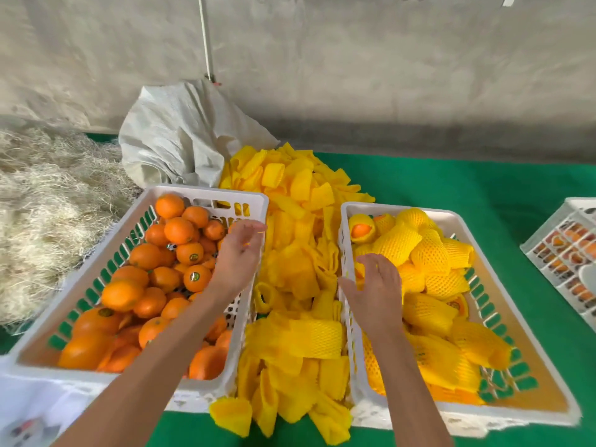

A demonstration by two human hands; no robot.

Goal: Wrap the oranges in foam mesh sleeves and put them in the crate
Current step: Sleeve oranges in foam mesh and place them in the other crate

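Now both hands empty, fingers loose. Left hand (240,253) over bare oranges (167,259) in left crate (206,192), nearest them. Right hand (374,285) beside foam sleeve pile (296,253), by wrapped-orange crate (451,217).

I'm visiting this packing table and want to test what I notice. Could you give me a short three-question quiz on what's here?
1. True or false: the left hand is gripping an orange.
2. Which crate holds the sleeved oranges? A) the left crate B) the right crate
3. Fill in: the pile of loose foam mesh sleeves lies ______ the two crates.

Key:
1. False. It is above the bare oranges, fingers relaxed, holding nothing; the right hand is empty too.
2. B. The sleeved oranges are there.
3. Between.
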